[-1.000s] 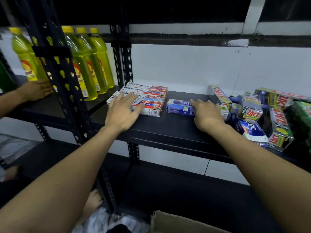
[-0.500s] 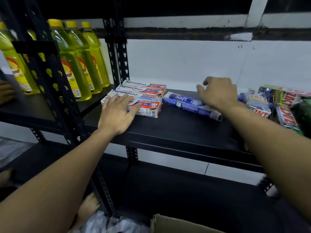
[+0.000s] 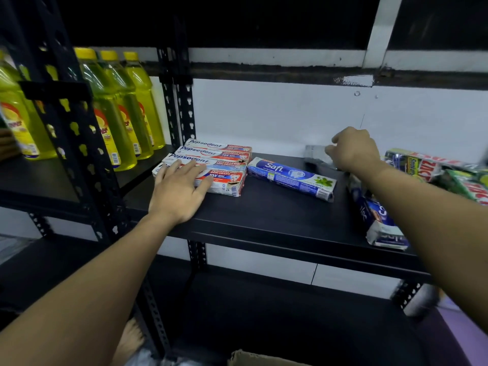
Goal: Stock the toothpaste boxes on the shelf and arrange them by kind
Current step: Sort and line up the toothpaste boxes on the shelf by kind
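Pepsodent boxes (image 3: 221, 161), red and white, lie stacked flat at the left end of the black shelf (image 3: 264, 215). Your left hand (image 3: 179, 192) rests on top of them, palm down, fingers straight and slightly spread over the front boxes. Just beside the stack on its right, a blue Safi box (image 3: 290, 178) lies flat and at an angle, its far end toward the stack and its near end toward you; whether the two touch cannot be told. Your right hand (image 3: 355, 151) is at the back of the shelf near the white wall, fingers curled on the right end of a grey box (image 3: 315, 154) too blurred to read. Under your right forearm another Safi pack (image 3: 380, 223) lies by the shelf's front edge, and beyond it a jumble of Zact packs (image 3: 422, 165) fills the right end. Yellow bottles (image 3: 113, 114) stand in a row on the neighbouring shelf to the left, behind a perforated black post (image 3: 79, 133). A cardboard flap (image 3: 253, 359) shows at the bottom edge.
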`<state>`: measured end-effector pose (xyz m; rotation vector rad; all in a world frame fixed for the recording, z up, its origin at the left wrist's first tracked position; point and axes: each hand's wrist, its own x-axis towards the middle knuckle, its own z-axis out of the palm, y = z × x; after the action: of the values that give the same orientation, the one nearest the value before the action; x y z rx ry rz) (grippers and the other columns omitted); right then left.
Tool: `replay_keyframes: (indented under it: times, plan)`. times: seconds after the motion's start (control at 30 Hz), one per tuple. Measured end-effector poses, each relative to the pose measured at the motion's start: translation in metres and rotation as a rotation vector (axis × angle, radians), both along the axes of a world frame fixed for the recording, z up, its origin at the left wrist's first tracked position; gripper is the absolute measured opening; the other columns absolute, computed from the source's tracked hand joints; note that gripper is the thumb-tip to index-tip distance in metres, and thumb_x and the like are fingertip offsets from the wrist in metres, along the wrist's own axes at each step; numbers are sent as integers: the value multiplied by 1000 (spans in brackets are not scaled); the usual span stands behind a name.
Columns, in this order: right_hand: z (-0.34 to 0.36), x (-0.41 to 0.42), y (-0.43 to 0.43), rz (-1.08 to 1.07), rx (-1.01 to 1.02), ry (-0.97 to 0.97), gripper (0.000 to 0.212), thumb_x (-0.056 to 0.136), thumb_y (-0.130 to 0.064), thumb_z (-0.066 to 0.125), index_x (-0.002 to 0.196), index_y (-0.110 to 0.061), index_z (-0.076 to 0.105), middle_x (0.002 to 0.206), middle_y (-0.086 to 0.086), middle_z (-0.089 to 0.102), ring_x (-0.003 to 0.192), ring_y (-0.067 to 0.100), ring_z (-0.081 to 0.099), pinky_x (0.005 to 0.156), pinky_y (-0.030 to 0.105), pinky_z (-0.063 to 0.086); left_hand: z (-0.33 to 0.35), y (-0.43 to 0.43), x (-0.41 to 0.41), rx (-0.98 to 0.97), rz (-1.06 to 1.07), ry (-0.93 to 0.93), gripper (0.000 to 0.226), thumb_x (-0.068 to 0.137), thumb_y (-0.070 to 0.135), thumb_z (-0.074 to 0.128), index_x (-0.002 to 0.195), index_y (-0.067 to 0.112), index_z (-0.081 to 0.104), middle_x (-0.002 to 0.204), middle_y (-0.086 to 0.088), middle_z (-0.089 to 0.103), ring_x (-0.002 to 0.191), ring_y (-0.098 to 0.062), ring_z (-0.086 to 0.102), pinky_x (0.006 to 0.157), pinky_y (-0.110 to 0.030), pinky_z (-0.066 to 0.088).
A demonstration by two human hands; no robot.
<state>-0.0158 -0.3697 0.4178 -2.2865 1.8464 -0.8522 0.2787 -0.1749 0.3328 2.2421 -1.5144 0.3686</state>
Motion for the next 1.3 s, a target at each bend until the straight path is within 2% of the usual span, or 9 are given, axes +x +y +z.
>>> replay_keyframes:
  times: [0.13,0.23,0.37,0.57,0.7,0.83,1.03,1.2,1.3]
  plan:
    - [22,-26,6,68,-66,-158,37,89,-28,62,116,-4,69,109,23,69,102,37,64,92,38,51,0,1,-1,14,7,-2,56,101,60,25,149,36,42,160,6,33,151,-20,17,122,-43,2]
    - [31,-58,8,58,-145,-170,36,92,-31,61,119,-8,69,104,20,72,100,34,65,95,34,48,0,0,-1,15,12,-18,57,101,61,24,149,36,42,160,6,34,151,-20,18,122,-44,3]
    - [28,-105,10,-43,-209,-90,36,93,-30,60,119,-7,68,113,24,68,107,41,61,95,42,49,0,0,-2,29,15,-17,57,101,61,23,149,36,41,160,5,34,151,-21,18,122,-45,3]
    - [10,-137,21,-111,-59,86,34,86,-23,64,118,-15,70,116,24,66,109,45,57,93,45,50,2,1,-2,50,19,-10,60,100,63,20,150,36,39,161,5,32,151,-21,17,122,-45,2]
    - [20,-117,31,-93,-100,140,41,87,-25,64,128,-20,62,118,20,66,113,41,56,93,43,48,2,2,-3,52,25,-7,61,100,64,19,150,36,39,161,5,32,151,-20,17,122,-45,2]
    - [20,-74,48,73,-174,192,34,90,-30,61,124,-25,63,116,16,67,110,38,58,91,41,51,3,2,-4,49,26,-5,61,100,64,20,150,36,39,160,5,33,151,-21,18,123,-45,3]
    - [-21,0,63,263,74,414,46,90,-46,58,131,-25,54,128,12,59,117,33,55,93,40,49,4,3,-4,46,21,19,61,99,65,20,150,36,39,161,6,31,151,-19,17,123,-44,2]
    - [-42,24,49,201,52,463,28,95,-28,48,121,-20,53,122,13,60,111,36,56,88,43,45,2,3,-3,26,14,21,59,100,63,22,150,36,40,161,7,31,151,-18,17,123,-44,2]
    - [-43,30,37,146,8,486,31,91,-18,50,122,-18,54,122,13,60,111,35,56,88,42,44,0,1,0,7,11,14,58,100,62,24,149,37,42,160,7,32,151,-18,18,123,-43,3]
